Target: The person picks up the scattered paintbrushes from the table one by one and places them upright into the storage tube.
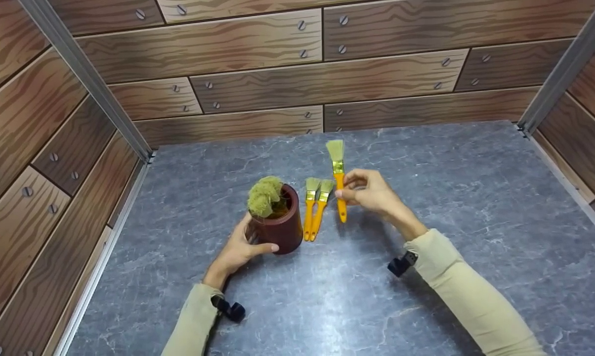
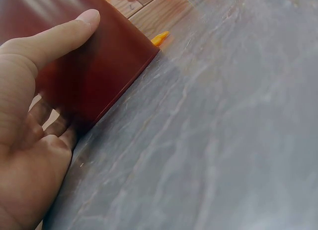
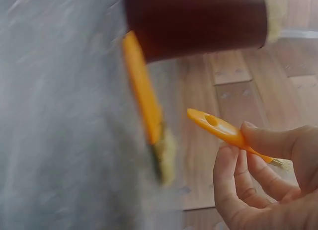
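My left hand (image 1: 237, 248) grips a dark red-brown cylindrical cup (image 1: 283, 230), thumb across its front and fingers behind. Pale yellow-green bristle tufts (image 1: 265, 196) stick out of the cup's mouth on the left, with a bit of orange showing inside. In my right hand (image 1: 372, 192) a paintbrush (image 1: 341, 185) with an orange handle is pinched between thumb and fingertips, bristles pointing away from me. Between cup and right hand, two similar paintbrushes (image 1: 309, 210) lie side by side, bristles toward the back. The right wrist view shows the held brush's handle (image 3: 223, 128), with its hole, close up.
A grey marbled tabletop (image 1: 465, 198) lies under everything. Wood-patterned panels (image 1: 258, 44) enclose it at the back and both sides, with metal posts (image 1: 100, 84) at the corners. Black wrist cameras (image 1: 402, 263) sit by both sleeve cuffs.
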